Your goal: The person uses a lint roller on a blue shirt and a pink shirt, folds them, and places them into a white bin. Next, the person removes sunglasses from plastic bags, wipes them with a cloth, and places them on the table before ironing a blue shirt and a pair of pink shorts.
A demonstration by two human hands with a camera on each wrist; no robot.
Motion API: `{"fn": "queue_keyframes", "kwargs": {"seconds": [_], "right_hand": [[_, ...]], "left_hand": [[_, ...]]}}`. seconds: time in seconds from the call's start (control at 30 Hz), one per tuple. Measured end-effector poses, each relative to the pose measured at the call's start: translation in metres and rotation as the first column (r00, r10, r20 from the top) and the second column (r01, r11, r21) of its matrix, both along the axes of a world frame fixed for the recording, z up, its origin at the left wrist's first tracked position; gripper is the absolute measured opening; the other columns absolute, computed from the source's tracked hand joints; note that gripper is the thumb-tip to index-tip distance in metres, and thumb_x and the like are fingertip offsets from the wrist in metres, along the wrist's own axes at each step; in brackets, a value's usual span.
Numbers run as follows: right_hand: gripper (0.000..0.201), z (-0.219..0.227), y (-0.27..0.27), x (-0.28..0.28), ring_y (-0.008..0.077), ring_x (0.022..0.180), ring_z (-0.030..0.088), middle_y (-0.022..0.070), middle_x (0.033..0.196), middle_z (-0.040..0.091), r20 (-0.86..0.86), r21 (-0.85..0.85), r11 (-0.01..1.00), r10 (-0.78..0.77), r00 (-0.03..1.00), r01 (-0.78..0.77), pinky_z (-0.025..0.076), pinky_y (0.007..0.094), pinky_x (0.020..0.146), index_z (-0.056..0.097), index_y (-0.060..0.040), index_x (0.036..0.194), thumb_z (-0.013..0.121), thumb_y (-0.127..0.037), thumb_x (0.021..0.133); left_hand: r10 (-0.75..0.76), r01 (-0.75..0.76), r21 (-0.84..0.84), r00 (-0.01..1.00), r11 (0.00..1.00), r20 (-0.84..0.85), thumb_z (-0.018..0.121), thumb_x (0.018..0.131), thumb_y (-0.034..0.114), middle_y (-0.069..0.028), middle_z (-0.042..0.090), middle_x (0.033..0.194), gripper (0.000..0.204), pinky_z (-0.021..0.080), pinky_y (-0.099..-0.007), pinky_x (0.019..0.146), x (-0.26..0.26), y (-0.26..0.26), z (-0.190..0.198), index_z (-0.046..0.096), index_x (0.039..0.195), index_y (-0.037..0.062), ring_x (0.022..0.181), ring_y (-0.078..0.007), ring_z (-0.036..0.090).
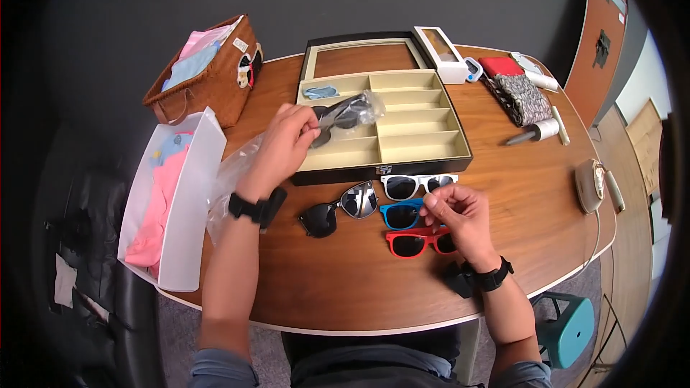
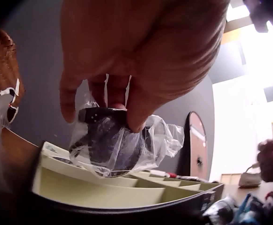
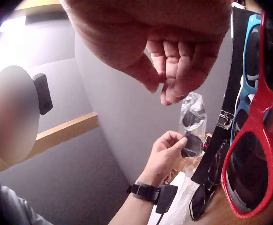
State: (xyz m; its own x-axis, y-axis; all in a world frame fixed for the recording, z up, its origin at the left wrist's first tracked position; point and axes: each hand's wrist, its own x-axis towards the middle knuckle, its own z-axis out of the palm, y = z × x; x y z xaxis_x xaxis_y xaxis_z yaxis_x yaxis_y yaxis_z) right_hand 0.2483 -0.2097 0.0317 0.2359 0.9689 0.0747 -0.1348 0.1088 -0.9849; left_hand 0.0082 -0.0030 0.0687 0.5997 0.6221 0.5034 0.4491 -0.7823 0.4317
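Observation:
My left hand (image 1: pixel 284 145) pinches dark sunglasses (image 2: pixel 110 143) in a clear plastic bag, held above the left part of a black display case (image 1: pixel 424 163). The case stands with its lid raised and has cream compartments. A small blue-grey item (image 1: pixel 320 92) lies in its far left compartment. My right hand (image 1: pixel 463 217), fingers loosely curled and thumb near the fingertips, hovers by a column of sunglasses: white (image 1: pixel 402 187), blue (image 1: pixel 401 216) and red (image 1: pixel 410 245). Left of these lie black sunglasses (image 1: pixel 320 220) with their lenses facing me. Nothing shows between the right fingers.
Crumpled clear plastic (image 1: pixel 228 176) lies under my left forearm. A white box (image 1: pixel 190 208) with pink cloth and a brown basket (image 1: pixel 230 90) stand at left. Toward the right are a white windowed box (image 1: pixel 451 72), a patterned pouch (image 1: pixel 522 98), a lint roller (image 1: pixel 546 129) and a corded white device (image 1: pixel 589 185).

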Motion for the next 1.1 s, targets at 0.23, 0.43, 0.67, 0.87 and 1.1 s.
{"fn": "queue_keyframes", "kwargs": {"seconds": [0.23,0.43,0.67,0.87,1.1], "right_hand": [[0.012,0.002,-0.003,-0.007,0.0057,0.075,0.063,0.0061,0.092,0.069,-0.080,0.105,0.984,-0.133,0.988,0.141,0.048,0.0171,0.059,0.065,0.0011,0.101,0.069,-0.002,0.090],[0.012,0.001,-0.004,-0.006,0.0049,0.068,0.060,0.0026,0.084,0.067,0.371,0.142,0.987,-0.125,0.920,0.077,0.047,0.0185,0.059,0.068,0.0021,0.093,0.075,0.001,0.083],[0.006,0.000,-0.001,-0.007,0.0037,0.062,0.055,0.0009,0.073,0.064,0.384,0.173,0.966,-0.248,0.889,0.194,0.044,0.0201,0.055,0.069,0.0020,0.088,0.073,-0.002,0.086],[0.008,-0.001,-0.001,-0.004,0.0040,0.060,0.055,-0.0014,0.070,0.061,0.105,0.107,0.962,-0.263,0.959,0.252,0.042,0.0198,0.053,0.068,0.0025,0.088,0.073,-0.004,0.087],[0.016,0.001,-0.005,-0.008,0.0033,0.064,0.059,-0.0001,0.072,0.066,0.281,0.116,0.984,-0.166,0.945,0.138,0.047,0.0184,0.057,0.068,0.0023,0.089,0.079,-0.007,0.082]], "left_hand": [[-0.129,0.135,-0.316,0.991,0.939,0.040,0.063,0.087,0.006,-0.0116,0.056,0.081,0.009,0.047,-0.0343,0.066,-0.015,-0.090,0.001,0.057,0.087,-0.0010,0.075,-0.0272,0.059],[-0.146,0.178,-0.407,0.983,0.896,0.109,0.067,0.084,-0.002,-0.0088,0.058,0.086,0.009,0.046,-0.0287,0.070,-0.018,-0.114,-0.021,0.059,0.088,-0.0013,0.080,-0.0191,0.058],[-0.079,0.267,-0.481,0.924,0.835,0.375,0.067,0.085,-0.003,-0.0065,0.058,0.091,0.008,0.046,-0.0250,0.074,-0.026,-0.106,-0.045,0.060,0.088,-0.0004,0.084,-0.0141,0.057],[0.062,0.380,-0.574,0.795,0.725,0.604,0.070,0.084,-0.004,-0.0060,0.053,0.100,0.012,0.044,-0.0232,0.080,-0.038,-0.103,-0.052,0.060,0.087,0.0012,0.090,-0.0117,0.052],[0.096,0.301,-0.560,0.816,0.772,0.570,0.072,0.082,-0.006,-0.0062,0.053,0.102,0.014,0.043,-0.0242,0.083,-0.034,-0.108,-0.050,0.060,0.087,0.0016,0.093,-0.0122,0.052]]}}
